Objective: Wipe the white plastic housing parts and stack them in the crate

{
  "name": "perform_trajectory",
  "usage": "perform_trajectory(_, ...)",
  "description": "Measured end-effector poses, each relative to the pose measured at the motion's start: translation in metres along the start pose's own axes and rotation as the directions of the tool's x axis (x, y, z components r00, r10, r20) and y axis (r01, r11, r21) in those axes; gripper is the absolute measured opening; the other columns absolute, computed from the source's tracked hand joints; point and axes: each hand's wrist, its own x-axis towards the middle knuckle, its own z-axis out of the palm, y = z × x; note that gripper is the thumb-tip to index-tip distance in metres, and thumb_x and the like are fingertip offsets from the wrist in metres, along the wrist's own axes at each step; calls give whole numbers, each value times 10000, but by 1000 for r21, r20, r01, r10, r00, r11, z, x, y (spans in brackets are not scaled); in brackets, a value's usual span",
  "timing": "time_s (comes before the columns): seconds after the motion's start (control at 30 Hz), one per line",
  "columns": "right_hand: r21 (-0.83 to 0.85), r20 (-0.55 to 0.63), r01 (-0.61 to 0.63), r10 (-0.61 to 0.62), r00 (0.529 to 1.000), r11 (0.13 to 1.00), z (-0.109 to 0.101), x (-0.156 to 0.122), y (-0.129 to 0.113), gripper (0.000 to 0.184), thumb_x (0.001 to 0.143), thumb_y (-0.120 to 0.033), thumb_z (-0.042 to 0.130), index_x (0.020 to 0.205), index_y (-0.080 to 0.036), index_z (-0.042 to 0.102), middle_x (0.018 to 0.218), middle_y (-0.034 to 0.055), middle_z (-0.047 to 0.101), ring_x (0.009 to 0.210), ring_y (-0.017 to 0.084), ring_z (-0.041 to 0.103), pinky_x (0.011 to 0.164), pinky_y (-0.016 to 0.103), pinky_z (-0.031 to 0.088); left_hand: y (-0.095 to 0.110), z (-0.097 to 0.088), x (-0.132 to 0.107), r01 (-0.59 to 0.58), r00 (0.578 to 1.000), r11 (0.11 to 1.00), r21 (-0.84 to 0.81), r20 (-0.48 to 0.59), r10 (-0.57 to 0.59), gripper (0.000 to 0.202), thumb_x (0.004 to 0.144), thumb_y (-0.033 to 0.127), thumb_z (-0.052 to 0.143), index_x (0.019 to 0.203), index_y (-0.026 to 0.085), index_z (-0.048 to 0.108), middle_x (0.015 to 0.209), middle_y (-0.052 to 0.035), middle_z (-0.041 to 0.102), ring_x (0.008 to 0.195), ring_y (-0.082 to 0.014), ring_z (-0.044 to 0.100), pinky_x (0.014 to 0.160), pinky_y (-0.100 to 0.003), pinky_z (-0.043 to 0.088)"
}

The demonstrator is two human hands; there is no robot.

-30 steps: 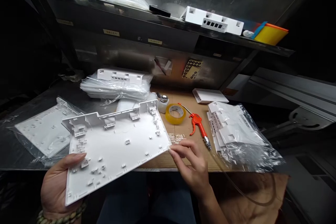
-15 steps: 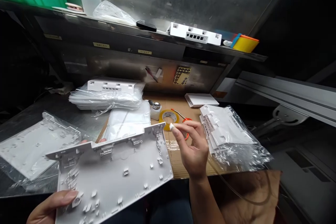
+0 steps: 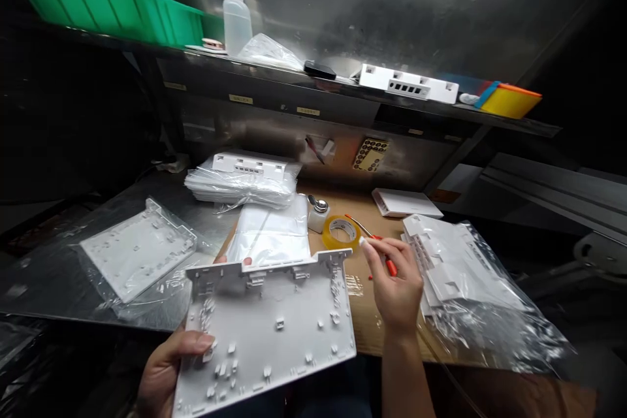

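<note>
My left hand (image 3: 169,366) grips the lower left edge of a white plastic panel (image 3: 274,333), inner side up, with small clips and posts on it. My right hand (image 3: 396,284) is raised just right of the panel's far corner, fingers pinched on a small white piece (image 3: 363,242). Behind that hand lie a roll of yellow tape (image 3: 341,232), an orange air blow gun (image 3: 385,253) and a small white bottle with a metal cap (image 3: 319,213). An empty clear bag (image 3: 272,235) lies beyond the panel.
Bagged white panels lie at the left (image 3: 140,251), the back (image 3: 245,179) and the right (image 3: 465,274). A white box (image 3: 404,202) sits on the cardboard mat (image 3: 365,313). The shelf above holds a green tray (image 3: 98,10), a squeeze bottle (image 3: 236,13) and a white housing (image 3: 409,83).
The panel has swung to lie squarer in front of me. My right hand left the panel's corner, rose with the small white piece pinched, and now hovers near the tape.
</note>
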Motion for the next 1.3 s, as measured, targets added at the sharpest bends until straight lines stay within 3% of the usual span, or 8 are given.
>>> perform_trajectory(0.1, 36, -18, 78, -77, 997, 996, 2, -4, -15, 135, 910, -210, 727, 1035, -239, 770, 983, 43, 633, 907, 180, 633, 702, 314, 569, -9, 30, -5, -94, 995, 994, 60, -14, 95, 596, 554, -134, 598, 957, 255, 802, 555, 31, 728, 769, -360, 777, 782, -482, 663)
perform_trajectory(0.23, 53, 115, 247, -252, 961, 967, 9, -15, -31, 241, 904, -99, 704, 1104, -228, 748, 1011, 50, 635, 919, 175, 643, 781, 332, 582, -18, 53, -11, -92, 996, 994, 65, 26, 90, 710, 589, -70, 692, 1245, 201, 695, 781, -57, 792, 756, -370, 774, 733, -534, 658)
perform_trajectory(0.4, -44, 1, 276, -276, 961, 960, 11, -20, -27, 275, 879, -73, 726, 1106, -226, 746, 1008, 49, 635, 930, 185, 645, 813, 354, 578, -19, 55, -16, -35, 999, 996, 88, 20, 34, 737, 525, -81, 633, 1221, 159, 683, 811, -92, 788, 742, -397, 762, 666, -565, 647)
perform_trajectory(0.57, -4, 42, 327, -326, 944, 945, 9, -20, -27, 316, 883, -43, 707, 1142, -222, 736, 1009, 56, 636, 931, 181, 653, 794, 344, 596, -16, 52, -18, -61, 998, 990, 130, 19, 59, 775, 480, -102, 602, 1196, 180, 695, 753, -50, 784, 730, -386, 764, 663, -542, 656)
perform_trajectory(0.77, -48, -97, 254, -257, 961, 966, 1, -12, -31, 284, 871, -56, 734, 1100, -222, 752, 981, 36, 637, 881, 166, 644, 776, 332, 580, -22, 60, -21, -110, 993, 988, 105, 51, 105, 844, 541, -92, 685, 1324, 219, 644, 884, -55, 803, 789, -372, 774, 726, -517, 661)
perform_trajectory(0.9, 137, -13, 263, -264, 964, 955, 9, -20, -74, 318, 867, -26, 723, 1118, -220, 741, 1000, 41, 632, 915, 163, 646, 762, 304, 578, -36, 76, -20, -174, 977, 983, 64, 133, 164, 930, 618, -26, 787, 1451, 305, 540, 1079, -69, 794, 971, -368, 757, 842, -494, 644)
perform_trajectory(1.03, 254, 90, 322, -354, 931, 912, 27, -30, -111, 309, 880, -48, 716, 1137, -218, 731, 1009, 47, 640, 963, 187, 646, 854, 365, 567, -49, 87, -17, -171, 961, 985, -6, 221, 169, 972, 643, -20, 810, 1467, 400, 512, 1299, -37, 727, 1156, -355, 693, 979, -441, 587)
perform_trajectory(1.3, 229, 81, 250, -275, 958, 941, 36, -33, -99, 298, 877, -47, 715, 1118, -220, 740, 1016, 53, 626, 929, 179, 644, 805, 337, 568, -57, 95, -17, -128, 976, 992, -12, 176, 128, 1082, 655, -46, 752, 1562, 389, 354, 1296, -53, 728, 1228, -350, 653, 993, -413, 571)
